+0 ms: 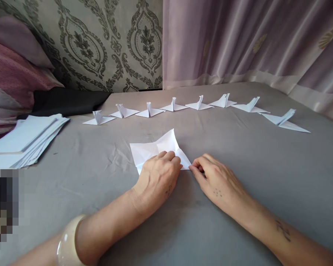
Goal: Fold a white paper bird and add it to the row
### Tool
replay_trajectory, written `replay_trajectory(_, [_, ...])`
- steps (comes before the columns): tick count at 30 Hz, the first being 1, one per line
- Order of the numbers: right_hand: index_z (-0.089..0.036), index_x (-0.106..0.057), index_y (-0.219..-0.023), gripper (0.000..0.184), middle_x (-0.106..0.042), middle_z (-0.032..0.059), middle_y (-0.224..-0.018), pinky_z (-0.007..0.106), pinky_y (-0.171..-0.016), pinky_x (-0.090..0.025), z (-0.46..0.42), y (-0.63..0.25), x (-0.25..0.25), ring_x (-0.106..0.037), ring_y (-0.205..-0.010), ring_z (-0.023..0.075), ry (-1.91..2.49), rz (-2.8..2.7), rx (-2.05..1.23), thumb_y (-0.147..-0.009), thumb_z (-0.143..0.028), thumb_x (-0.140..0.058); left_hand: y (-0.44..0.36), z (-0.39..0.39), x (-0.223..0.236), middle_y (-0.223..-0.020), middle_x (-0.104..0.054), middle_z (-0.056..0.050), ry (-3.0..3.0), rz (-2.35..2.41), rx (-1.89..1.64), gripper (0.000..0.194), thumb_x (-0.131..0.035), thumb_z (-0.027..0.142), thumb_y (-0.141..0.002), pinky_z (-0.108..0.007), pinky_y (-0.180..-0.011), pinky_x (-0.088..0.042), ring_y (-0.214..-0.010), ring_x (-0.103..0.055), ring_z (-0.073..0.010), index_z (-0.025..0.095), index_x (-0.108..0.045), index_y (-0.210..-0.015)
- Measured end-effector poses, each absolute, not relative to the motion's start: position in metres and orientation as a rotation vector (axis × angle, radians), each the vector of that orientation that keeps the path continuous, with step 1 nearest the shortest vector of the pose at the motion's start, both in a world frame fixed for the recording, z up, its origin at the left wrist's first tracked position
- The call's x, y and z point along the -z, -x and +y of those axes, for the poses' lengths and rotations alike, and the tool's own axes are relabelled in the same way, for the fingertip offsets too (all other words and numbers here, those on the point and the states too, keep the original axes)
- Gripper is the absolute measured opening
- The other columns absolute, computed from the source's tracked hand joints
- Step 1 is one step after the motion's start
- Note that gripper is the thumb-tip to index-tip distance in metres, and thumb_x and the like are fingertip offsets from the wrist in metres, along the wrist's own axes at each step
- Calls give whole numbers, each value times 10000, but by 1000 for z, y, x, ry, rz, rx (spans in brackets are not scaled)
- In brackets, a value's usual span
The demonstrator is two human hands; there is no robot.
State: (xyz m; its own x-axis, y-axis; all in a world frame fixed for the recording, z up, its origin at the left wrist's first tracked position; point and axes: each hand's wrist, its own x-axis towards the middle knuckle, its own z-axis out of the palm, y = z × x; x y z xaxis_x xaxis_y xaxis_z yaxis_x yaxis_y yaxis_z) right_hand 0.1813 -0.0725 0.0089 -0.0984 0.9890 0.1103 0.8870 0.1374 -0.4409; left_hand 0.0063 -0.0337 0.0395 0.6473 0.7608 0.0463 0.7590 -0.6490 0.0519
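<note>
A partly folded white paper sheet (158,147) lies on the grey bedsheet (238,155) in front of me. My left hand (157,177) rests on the paper's near edge with its fingers curled down, pressing it flat. My right hand (213,177) pinches the paper's near right corner between thumb and fingertips. A pale bangle (68,244) circles my left wrist.
Several finished white paper birds (173,105) stand in a curved row across the far side of the sheet. A stack of blank white paper (22,140) lies at the left. Pink pillows (11,74) and a black cloth (69,99) lie behind it. Curtains hang at the back right.
</note>
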Motion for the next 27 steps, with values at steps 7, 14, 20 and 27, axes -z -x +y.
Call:
replay_trajectory(7, [-248, -594, -755, 177, -635, -13, -769, 256, -536, -398, -65, -195, -19, -549, -588, 123, 1824, -1980, -560, -903, -279, -504, -6, -32, -40, -775, -590, -38, -2789, 1317, -68, 262, -411, 234, -972, -302, -589, -411, -734, -557, -196, 171, -568, -771])
replay_trajectory(14, [-280, -679, -915, 255, -661, -19, -846, 239, -579, -427, -71, -205, -42, -589, -664, 114, 1736, -2094, -664, -899, -192, -440, -6, -34, -43, -777, -601, -35, -2779, 1325, -39, 274, -404, 218, -971, -295, -594, -389, -736, -559, -187, 170, -570, -758])
replay_trajectory(20, [-271, -682, -968, 367, -596, -8, -860, 251, -647, -421, -81, -199, -43, -573, -687, 104, 1722, -2308, -545, -867, -55, -404, -6, -35, -43, -763, -598, -32, -2767, 1323, -39, 283, -397, 204, -970, -297, -576, -358, -725, -556, -189, 171, -573, -750])
replay_trajectory(27, [-258, -677, -985, 338, -533, -2, -813, 267, -606, -381, -88, -193, -37, -509, -673, 121, 1702, -2457, -237, -876, -45, -439, -7, -36, -45, -751, -606, -39, -2756, 1319, -22, 282, -420, 201, -958, -283, -553, -334, -699, -545, -179, 167, -584, -732])
